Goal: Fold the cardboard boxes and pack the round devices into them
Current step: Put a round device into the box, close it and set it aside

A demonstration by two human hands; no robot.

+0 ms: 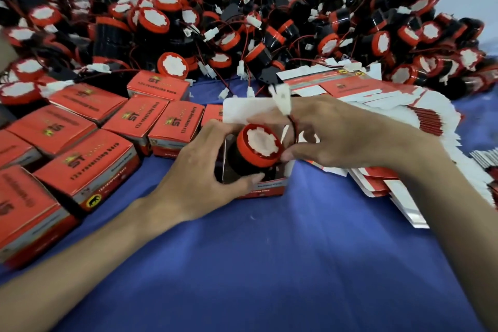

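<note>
The right hand (334,135) pinches the round device (260,147) at its red rim, thumb & fingertips narrow on the edge, w/ the red-black wire (293,129) looped over a finger and the white connector (283,101) sticking up behind. Looks like the wire's kept up so it won't jam under the device as it goes in. The left hand (204,170) is wrapped round the open box (258,186), thumb on the near wall, fingers on the far-left side, steadying it & keeping the mouth square. The device sits part-way in the box, black body down, red-and-white face up and tilted a bit toward me. The white top flap (248,110) stands up at the back, out of the way.

My guess: this is the seating step; next the wire & connector need tucking in beside the body, then flap down. Risk is the wire catching on the rim.

Further out, closed boxes (89,167) are lined up on the person's left on the blue cloth (269,264), touching each other, so finished ones go that side. Flat unfolded boxes (377,100) fan out in a stack just beside the right hand, easy reach. Behind it all a big heap of loose devices (269,21) runs along the wall, wires tangled. Lots left to pack.
</note>
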